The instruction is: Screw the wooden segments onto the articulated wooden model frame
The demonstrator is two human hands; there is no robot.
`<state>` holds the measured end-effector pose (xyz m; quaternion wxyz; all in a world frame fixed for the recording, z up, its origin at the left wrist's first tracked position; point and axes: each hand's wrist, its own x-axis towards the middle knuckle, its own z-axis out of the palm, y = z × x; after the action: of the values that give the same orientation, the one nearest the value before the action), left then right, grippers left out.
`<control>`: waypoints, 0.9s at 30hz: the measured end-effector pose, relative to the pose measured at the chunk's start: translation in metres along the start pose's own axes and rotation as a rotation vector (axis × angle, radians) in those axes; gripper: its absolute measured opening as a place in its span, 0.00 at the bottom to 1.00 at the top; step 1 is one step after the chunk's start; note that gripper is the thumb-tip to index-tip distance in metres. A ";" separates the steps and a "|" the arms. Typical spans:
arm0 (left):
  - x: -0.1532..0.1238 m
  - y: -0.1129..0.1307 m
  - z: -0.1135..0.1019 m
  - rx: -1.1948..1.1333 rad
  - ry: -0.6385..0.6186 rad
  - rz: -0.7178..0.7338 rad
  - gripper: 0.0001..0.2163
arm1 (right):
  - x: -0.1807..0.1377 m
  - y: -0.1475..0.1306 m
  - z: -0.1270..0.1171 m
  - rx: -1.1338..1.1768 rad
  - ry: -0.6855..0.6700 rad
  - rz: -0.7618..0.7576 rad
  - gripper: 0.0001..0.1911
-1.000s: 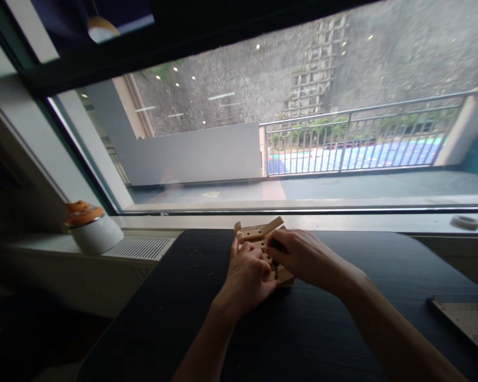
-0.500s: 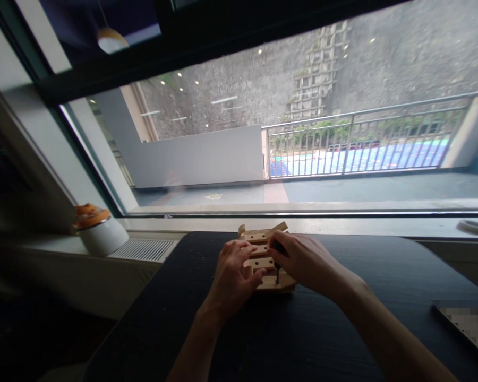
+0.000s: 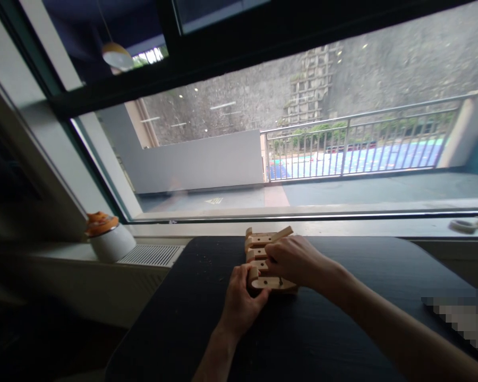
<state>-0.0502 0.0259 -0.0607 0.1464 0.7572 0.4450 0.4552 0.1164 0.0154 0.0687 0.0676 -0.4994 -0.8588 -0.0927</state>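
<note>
A pale wooden slatted assembly (image 3: pixel 262 265) with drilled holes and rounded upright ends lies on the dark table. My left hand (image 3: pixel 239 302) grips its near left corner, the thumb along the front edge and the fingers around the left side. Over the right part of the slats, my right hand (image 3: pixel 295 260) is closed on a screwdriver. Its handle is hidden in the fist now; a bit of the dark shaft (image 3: pixel 281 280) shows at the nearest slat. A loose-looking angled wooden strip (image 3: pixel 282 233) sticks up at the far right of the assembly, behind my right hand.
The dark table (image 3: pixel 175 329) stands against a windowsill. A white pot with an orange top (image 3: pixel 112 241) sits on the left ledge beside a vent grille (image 3: pixel 153 255). A roll of tape (image 3: pixel 462 226) lies on the sill at right. A blurred-out flat object (image 3: pixel 464 323) is at the right table edge.
My left hand has shifted from over the slats to the near left corner, uncovering the left ends. My right hand has turned, hiding the screwdriver's handle. The view has shifted slightly.
</note>
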 end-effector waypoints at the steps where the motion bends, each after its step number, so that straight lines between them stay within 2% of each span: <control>1: -0.001 -0.001 0.001 -0.023 0.007 -0.001 0.15 | 0.003 0.000 -0.003 -0.023 -0.034 -0.035 0.12; 5: -0.002 -0.005 0.005 -0.076 0.030 -0.003 0.17 | 0.012 -0.003 -0.010 -0.058 -0.091 -0.059 0.14; 13: -0.005 -0.013 0.013 -0.114 0.082 0.008 0.19 | 0.019 -0.003 -0.005 -0.099 -0.094 0.298 0.16; 16: -0.005 -0.014 0.013 -0.112 0.091 0.019 0.19 | 0.016 -0.006 -0.007 -0.102 -0.100 0.323 0.18; 20: -0.005 -0.013 0.013 -0.124 0.096 0.015 0.20 | 0.008 -0.010 -0.015 -0.090 -0.103 0.145 0.16; 25: -0.005 -0.012 0.012 -0.125 0.118 0.029 0.21 | -0.001 0.004 -0.014 -0.137 -0.065 -0.303 0.14; 27: -0.005 -0.011 0.011 -0.122 0.121 0.028 0.20 | -0.001 0.011 -0.009 -0.161 -0.042 -0.397 0.15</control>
<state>-0.0479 0.0303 -0.0767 0.1588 0.7243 0.4137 0.5283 0.1265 0.0175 0.0783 -0.0101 -0.3261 -0.9313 -0.1622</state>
